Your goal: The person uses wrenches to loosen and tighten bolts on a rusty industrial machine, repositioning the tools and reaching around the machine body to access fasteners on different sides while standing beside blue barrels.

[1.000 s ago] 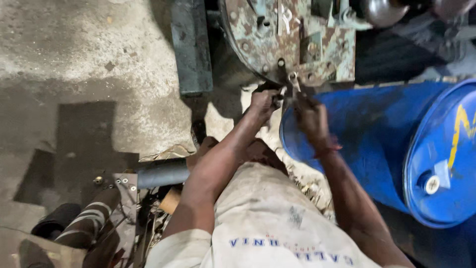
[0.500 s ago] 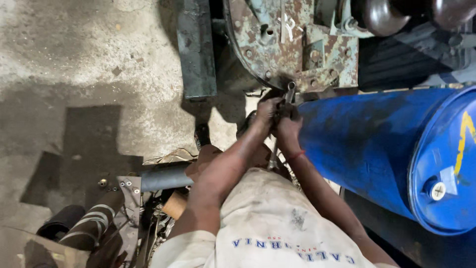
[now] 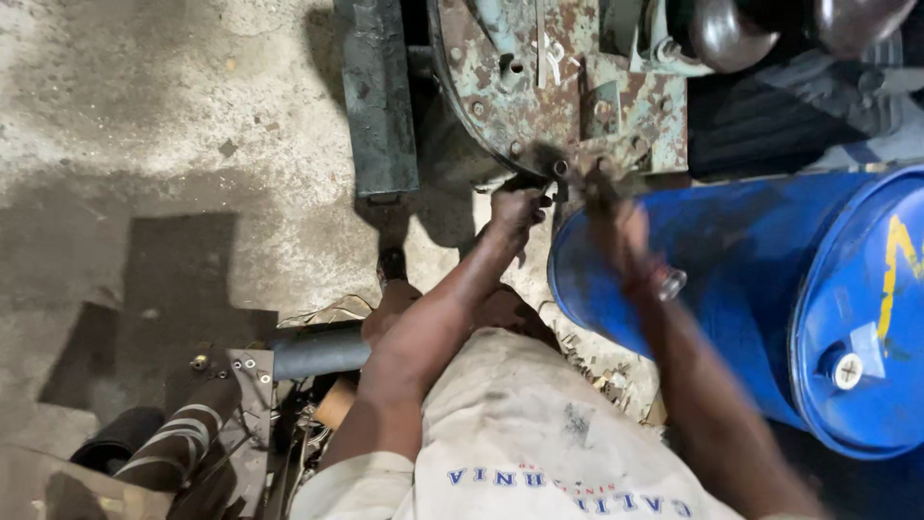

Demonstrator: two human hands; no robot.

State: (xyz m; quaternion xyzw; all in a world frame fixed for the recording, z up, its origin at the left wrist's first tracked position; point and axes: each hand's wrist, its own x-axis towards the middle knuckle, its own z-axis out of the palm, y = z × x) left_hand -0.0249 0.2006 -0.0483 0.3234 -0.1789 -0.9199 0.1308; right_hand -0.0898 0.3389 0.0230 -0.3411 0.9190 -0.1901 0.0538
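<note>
Your left hand (image 3: 515,207) is clenched around a small dark tool (image 3: 551,189) right at the bottom edge of the rusty machine plate (image 3: 568,87), so keep that wrist steady and the tool square on the bolt (image 3: 561,169) it's biting there. Your right hand (image 3: 616,217) is just beside it, under the same edge and above the blue drum (image 3: 751,289), but it's too blurred to tell what it's gripping, so I'd slow down so nothing slips off.
</note>
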